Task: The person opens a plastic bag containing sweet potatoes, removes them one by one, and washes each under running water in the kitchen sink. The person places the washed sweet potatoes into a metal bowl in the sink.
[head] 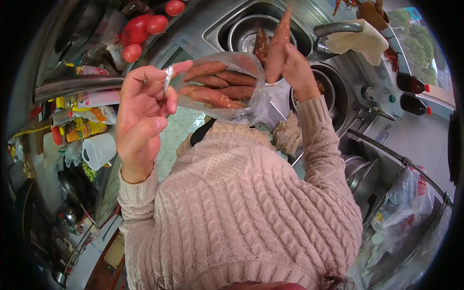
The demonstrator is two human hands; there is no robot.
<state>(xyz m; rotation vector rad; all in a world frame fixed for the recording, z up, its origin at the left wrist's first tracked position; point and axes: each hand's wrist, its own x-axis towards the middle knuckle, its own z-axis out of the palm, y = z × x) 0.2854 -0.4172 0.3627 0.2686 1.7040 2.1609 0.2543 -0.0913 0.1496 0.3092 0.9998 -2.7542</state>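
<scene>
My left hand [145,108] grips the twisted edge of a clear plastic bag [264,105], the film looped around its fingers. Several reddish sweet potatoes [217,98] lie inside the bag, which hangs before my waist with its mouth facing up. A long sweet potato [279,43] is in my right hand [299,72], tilted, just beyond the bag's right rim. Behind it, another sweet potato [260,47] rests in a metal basin [235,30] set in the far sink. How far the held one is above the basin I cannot tell.
A faucet draped with a pale cloth [357,40] stands right of the sinks. The nearer sink holds a second metal bowl [328,87]. Tomatoes [132,53], bottles and a white plastic jug [99,151] crowd the left counter. Two dark bottles [413,83] stand by the window.
</scene>
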